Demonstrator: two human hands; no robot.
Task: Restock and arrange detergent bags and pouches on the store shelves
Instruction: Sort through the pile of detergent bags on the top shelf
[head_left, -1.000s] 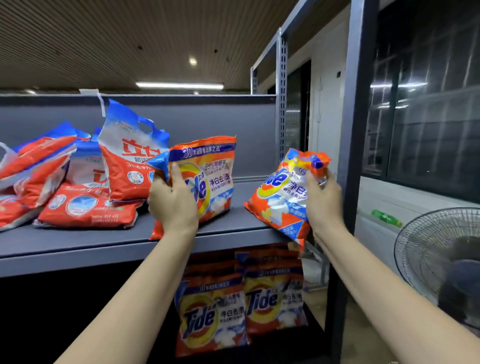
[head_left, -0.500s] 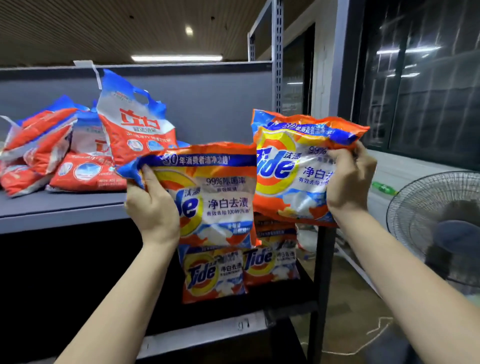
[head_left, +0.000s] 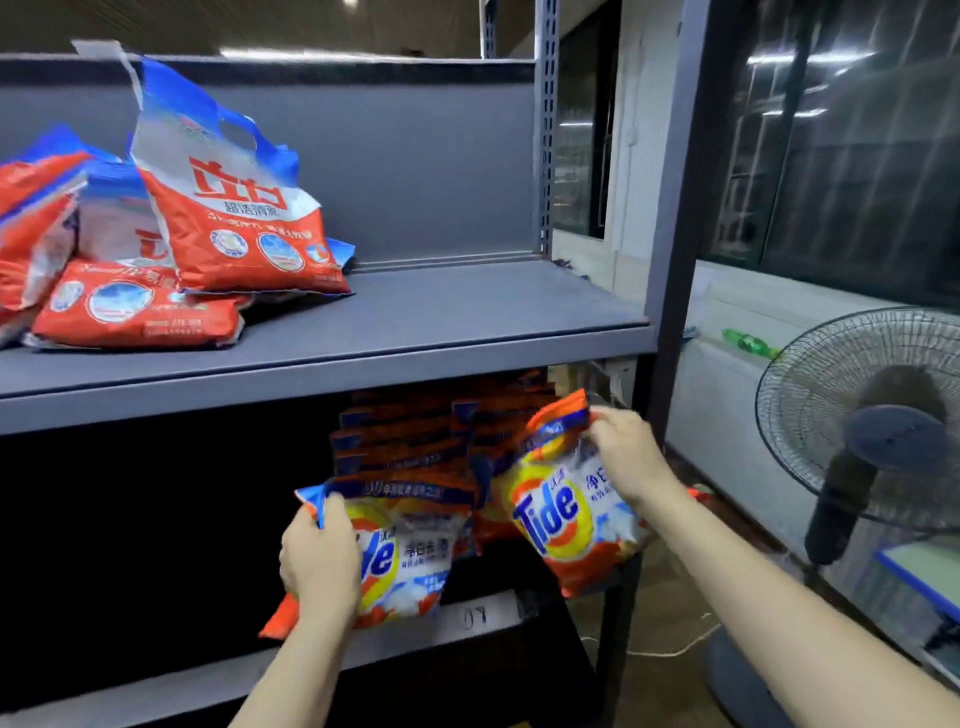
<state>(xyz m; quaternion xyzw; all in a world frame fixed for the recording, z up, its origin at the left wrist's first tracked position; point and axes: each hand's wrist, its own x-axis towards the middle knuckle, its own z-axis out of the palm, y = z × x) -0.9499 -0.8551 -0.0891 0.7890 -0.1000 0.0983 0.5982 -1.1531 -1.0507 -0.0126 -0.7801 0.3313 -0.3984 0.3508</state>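
My left hand (head_left: 319, 564) grips the left edge of an orange Tide bag (head_left: 410, 551) at the front of the lower shelf (head_left: 483, 618). My right hand (head_left: 626, 452) pinches the top right corner of a second Tide bag (head_left: 563, 512), tilted, just to the right. Behind both bags stands a row of several more Tide bags (head_left: 415, 436) in the dark lower shelf. On the upper shelf (head_left: 467, 317), red and blue detergent bags (head_left: 234, 208) lie piled at the left.
The right half of the upper shelf is bare. A grey shelf upright (head_left: 670, 260) stands right of my right hand. A standing fan (head_left: 878, 431) is at the far right, with a green bottle (head_left: 748, 343) on a ledge behind it. A white cord (head_left: 670, 647) lies on the floor.
Both hands have carried their Tide bags from the upper shelf down to the lower shelf's front. The view has tipped downward.
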